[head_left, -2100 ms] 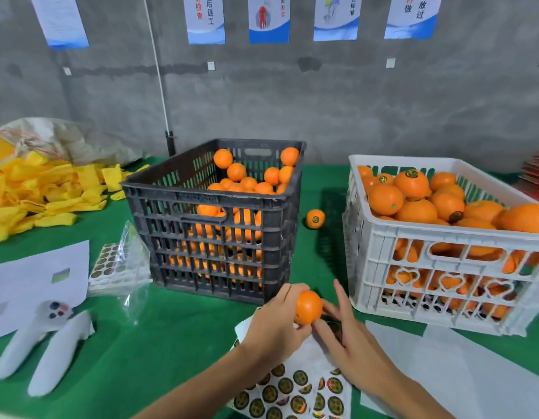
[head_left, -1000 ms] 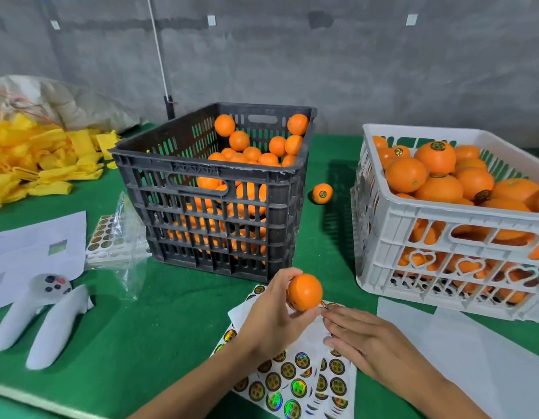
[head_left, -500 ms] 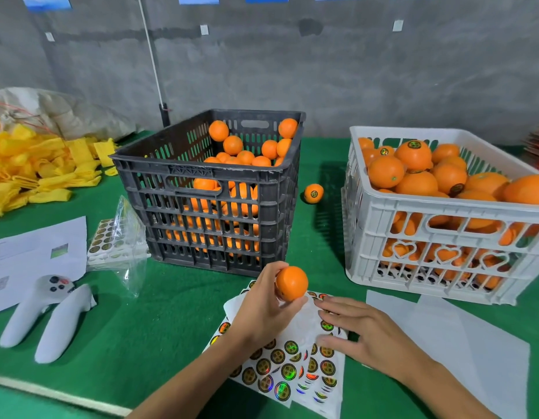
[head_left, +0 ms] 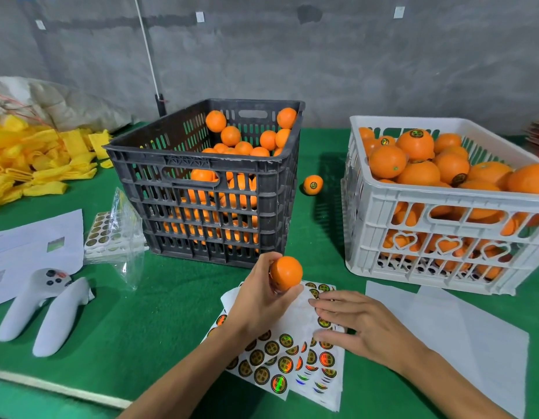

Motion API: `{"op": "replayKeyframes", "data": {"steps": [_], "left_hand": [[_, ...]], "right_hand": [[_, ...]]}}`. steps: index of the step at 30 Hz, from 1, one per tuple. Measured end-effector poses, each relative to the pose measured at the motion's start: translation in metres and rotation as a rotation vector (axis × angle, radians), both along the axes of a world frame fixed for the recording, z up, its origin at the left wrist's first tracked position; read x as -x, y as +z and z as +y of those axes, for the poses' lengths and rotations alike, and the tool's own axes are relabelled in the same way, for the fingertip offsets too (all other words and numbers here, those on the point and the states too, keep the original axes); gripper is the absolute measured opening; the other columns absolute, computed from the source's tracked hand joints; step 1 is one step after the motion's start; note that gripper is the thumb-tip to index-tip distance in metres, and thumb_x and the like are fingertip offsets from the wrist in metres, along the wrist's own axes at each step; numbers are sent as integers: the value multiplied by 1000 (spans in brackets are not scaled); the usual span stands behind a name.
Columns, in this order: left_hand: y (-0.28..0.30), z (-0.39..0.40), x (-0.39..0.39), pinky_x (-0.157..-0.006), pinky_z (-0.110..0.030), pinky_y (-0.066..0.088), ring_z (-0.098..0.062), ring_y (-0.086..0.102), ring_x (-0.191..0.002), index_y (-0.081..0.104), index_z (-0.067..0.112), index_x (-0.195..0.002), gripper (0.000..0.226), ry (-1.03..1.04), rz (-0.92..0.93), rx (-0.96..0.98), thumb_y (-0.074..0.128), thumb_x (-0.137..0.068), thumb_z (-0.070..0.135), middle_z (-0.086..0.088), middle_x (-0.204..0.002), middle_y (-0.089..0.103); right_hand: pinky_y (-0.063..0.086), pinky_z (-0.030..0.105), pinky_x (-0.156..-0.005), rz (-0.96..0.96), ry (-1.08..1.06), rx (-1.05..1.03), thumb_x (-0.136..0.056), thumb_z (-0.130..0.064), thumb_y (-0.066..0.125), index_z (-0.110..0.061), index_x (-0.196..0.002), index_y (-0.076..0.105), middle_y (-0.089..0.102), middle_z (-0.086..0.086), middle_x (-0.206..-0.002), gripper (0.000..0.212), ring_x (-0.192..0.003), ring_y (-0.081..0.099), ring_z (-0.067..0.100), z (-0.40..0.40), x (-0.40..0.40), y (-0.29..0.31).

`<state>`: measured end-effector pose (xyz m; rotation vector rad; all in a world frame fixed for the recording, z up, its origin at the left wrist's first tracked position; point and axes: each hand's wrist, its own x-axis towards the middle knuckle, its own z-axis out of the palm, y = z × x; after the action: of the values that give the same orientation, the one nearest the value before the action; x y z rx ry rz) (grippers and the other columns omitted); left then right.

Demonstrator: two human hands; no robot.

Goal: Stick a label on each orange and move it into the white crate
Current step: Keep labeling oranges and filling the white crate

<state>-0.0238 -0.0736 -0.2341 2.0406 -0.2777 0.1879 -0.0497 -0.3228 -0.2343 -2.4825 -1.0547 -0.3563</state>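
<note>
My left hand (head_left: 257, 300) grips a small orange (head_left: 286, 273) just above the sheets of round labels (head_left: 280, 358) on the green table. My right hand (head_left: 358, 323) lies flat on those sheets, fingers stretched toward the left. The black crate (head_left: 207, 164) behind holds several unlabelled oranges. The white crate (head_left: 443, 195) on the right is heaped with labelled oranges. One labelled orange (head_left: 313, 185) sits loose on the table between the two crates.
Blank white backing sheets (head_left: 461, 325) lie right of my hands. On the left are two white controllers (head_left: 41, 306), papers (head_left: 35, 249), a bagged stack of labels (head_left: 111, 234) and a pile of yellow foam nets (head_left: 29, 158). The table's front edge (head_left: 59, 387) runs below.
My right hand has come down from beside the orange and now lies flat on the label sheets. My left hand keeps hold of the orange in about the same place.
</note>
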Motion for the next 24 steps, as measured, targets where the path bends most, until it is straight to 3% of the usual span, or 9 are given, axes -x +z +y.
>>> {"op": "replayKeyframes", "data": {"steps": [6,9,13,16,18,21,24], "left_hand": [[0,-18,12,-68,-15,51,-7,65,-77,40,54,-122,57,-105,37,19,76,-79,65,21,-102,61],[-3,-22,13,-71,-21,52,-7,66,-77,40,51,-124,59,-117,54,56,74,-80,68,14,-102,63],[-2,-19,11,-81,-42,61,-15,73,-85,43,43,-128,68,-103,97,156,77,-76,71,8,-108,67],[-1,-19,13,-83,-42,62,-13,73,-86,42,43,-127,66,-84,116,174,78,-77,68,7,-109,67],[-2,-19,15,-83,-39,61,-14,74,-85,41,41,-127,63,-78,127,200,77,-81,63,4,-109,67],[-2,-26,15,-82,-33,59,-14,71,-90,39,32,-129,56,-49,150,305,75,-90,49,-4,-113,62],[0,-41,11,-75,-25,53,-9,61,-83,37,24,-128,46,16,178,374,69,-98,35,-7,-114,56]], "right_hand": [[55,29,-100,-167,92,-44,-97,-41,68,-13,-109,81,76,-9,-116,34,-116,67,13,3,-3,0],[56,29,-97,-227,111,-28,-98,-38,67,-11,-106,81,77,-6,-113,32,-114,69,13,3,-4,-2],[58,29,-91,-311,117,9,-97,-30,73,-9,-103,80,76,-1,-114,23,-108,70,14,4,-6,-4],[59,30,-89,-318,103,5,-97,-27,74,-10,-105,80,75,-1,-116,20,-107,70,15,6,-6,-3],[55,33,-97,-140,11,-41,-98,-43,70,-17,-119,76,71,-9,-127,35,-117,64,8,6,-5,-1],[34,25,-115,178,-303,-3,-85,-86,50,-34,-146,54,47,-25,-147,80,-134,38,-6,-3,-6,2],[34,19,-104,265,-468,-3,-74,-96,43,-34,-143,56,52,-24,-135,93,-124,41,-1,-9,-9,4]]}}
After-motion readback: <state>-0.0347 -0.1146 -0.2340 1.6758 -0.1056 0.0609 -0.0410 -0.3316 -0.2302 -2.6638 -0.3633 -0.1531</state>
